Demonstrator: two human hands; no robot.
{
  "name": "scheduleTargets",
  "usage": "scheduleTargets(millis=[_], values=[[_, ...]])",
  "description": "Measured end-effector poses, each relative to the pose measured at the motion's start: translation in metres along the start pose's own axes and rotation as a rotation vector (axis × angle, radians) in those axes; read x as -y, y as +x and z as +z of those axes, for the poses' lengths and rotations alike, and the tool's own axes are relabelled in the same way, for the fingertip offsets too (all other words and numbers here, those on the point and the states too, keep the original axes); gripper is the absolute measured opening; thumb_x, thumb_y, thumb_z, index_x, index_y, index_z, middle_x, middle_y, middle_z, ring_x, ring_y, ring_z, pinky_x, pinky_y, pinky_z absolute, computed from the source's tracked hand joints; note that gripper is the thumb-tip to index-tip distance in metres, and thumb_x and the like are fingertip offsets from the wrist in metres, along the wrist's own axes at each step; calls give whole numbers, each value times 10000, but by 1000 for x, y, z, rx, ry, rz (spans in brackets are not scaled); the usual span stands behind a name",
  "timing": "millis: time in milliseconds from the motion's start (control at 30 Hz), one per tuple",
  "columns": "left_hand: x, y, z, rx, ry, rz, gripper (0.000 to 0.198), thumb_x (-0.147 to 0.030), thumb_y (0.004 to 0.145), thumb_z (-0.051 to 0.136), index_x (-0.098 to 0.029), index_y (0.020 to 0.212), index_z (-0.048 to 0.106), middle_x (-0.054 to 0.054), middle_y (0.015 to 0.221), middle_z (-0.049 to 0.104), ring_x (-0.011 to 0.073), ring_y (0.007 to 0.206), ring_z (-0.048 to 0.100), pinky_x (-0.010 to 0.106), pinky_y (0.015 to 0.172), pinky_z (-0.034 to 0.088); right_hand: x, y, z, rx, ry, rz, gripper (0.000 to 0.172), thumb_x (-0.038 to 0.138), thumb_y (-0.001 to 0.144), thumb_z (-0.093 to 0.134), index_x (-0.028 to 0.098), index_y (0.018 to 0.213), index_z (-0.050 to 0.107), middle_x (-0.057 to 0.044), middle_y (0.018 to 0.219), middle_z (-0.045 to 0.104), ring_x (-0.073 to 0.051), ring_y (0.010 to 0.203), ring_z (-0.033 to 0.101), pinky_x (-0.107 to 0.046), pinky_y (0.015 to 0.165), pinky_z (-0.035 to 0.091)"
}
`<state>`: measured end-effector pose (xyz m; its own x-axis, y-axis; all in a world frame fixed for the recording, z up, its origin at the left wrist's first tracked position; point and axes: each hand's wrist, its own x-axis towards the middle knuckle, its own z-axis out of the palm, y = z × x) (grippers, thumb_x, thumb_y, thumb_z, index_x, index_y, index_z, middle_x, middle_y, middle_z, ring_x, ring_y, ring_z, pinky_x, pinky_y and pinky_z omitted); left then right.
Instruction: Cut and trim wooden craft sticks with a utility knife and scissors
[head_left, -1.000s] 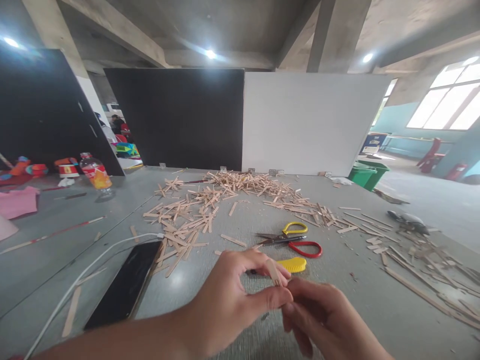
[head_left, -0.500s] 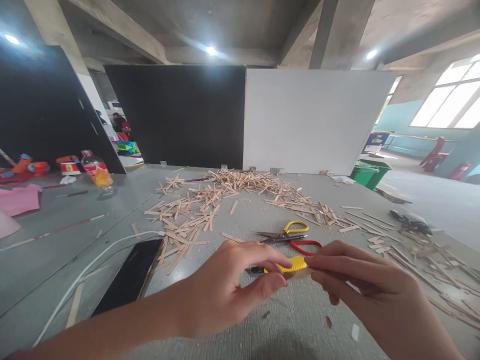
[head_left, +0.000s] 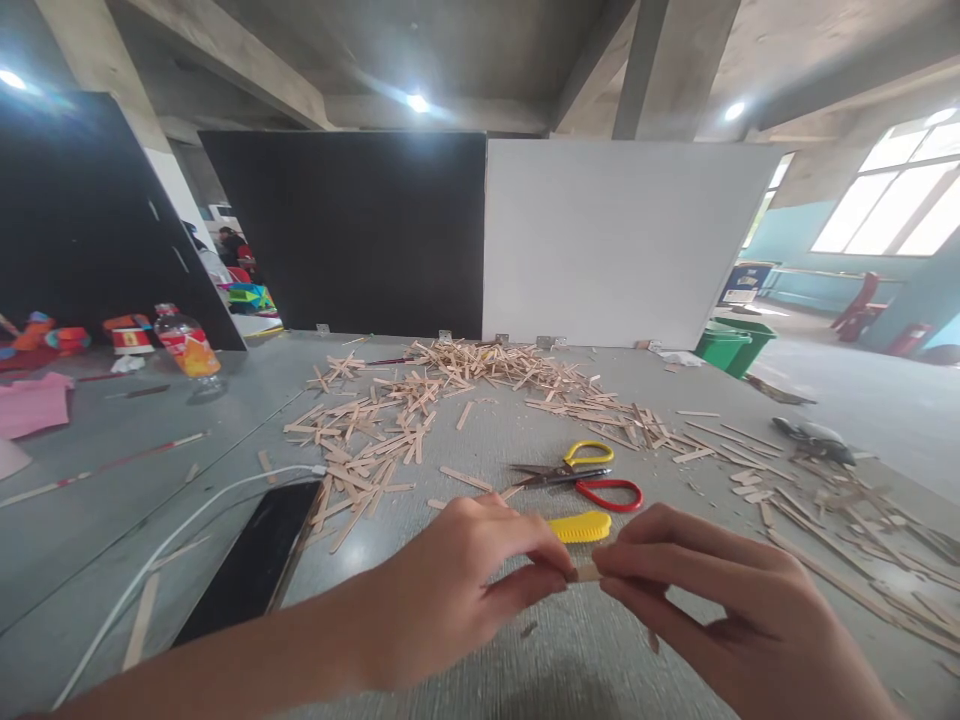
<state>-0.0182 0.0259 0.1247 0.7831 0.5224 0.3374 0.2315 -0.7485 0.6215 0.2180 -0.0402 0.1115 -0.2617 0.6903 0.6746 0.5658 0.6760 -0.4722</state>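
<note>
Between my two hands is a short piece of wooden stick (head_left: 585, 573), its middle showing between the fingertips. My left hand (head_left: 480, 580) pinches one end of it and my right hand (head_left: 697, 590) pinches the other. Just behind the fingers a yellow-handled utility knife (head_left: 581, 527) lies on the grey table, partly hidden by my left hand. Farther back rest scissors (head_left: 574, 474) with one yellow and one red handle loop, their blades spread apart.
Many loose wooden sticks (head_left: 502, 365) are heaped across the back of the table (head_left: 480, 440). Split strips (head_left: 840, 560) and scraps cover the right side. At left lie a phone (head_left: 247, 560) with a white cable and, behind, a drink bottle (head_left: 187, 350). Black and white panels (head_left: 630, 240) stand behind.
My left fingers have closed on the stick piece, which is now pinched at both ends. Both hands sit slightly lower, leaving more of the yellow knife in view.
</note>
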Motion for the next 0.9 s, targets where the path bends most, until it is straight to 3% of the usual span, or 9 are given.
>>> scheduleTargets(millis=[400,667,900], values=[[3,-4,3,148,106,-34,148,-266,1082,532,-227,1090,675,39,953,728,206,886,676,310,800,522,-3,-5,8,41,36,11,161,107,968,692,242,967,780,-16,875,739,-122,672,709,-183,608,586],[1,-6,7,190,44,-143,76,-175,1012,516,-223,1007,575,-1,807,677,146,654,578,247,608,452,-6,-11,13,56,11,-67,188,71,991,633,206,1016,761,-38,882,715,-128,689,706,-192,611,591],[2,-9,15,206,-68,-240,111,-122,986,507,-215,982,568,8,838,689,157,720,632,263,674,488,-8,-12,17,67,0,-67,194,80,1011,601,195,999,757,-39,852,697,-130,661,687,-200,585,580]])
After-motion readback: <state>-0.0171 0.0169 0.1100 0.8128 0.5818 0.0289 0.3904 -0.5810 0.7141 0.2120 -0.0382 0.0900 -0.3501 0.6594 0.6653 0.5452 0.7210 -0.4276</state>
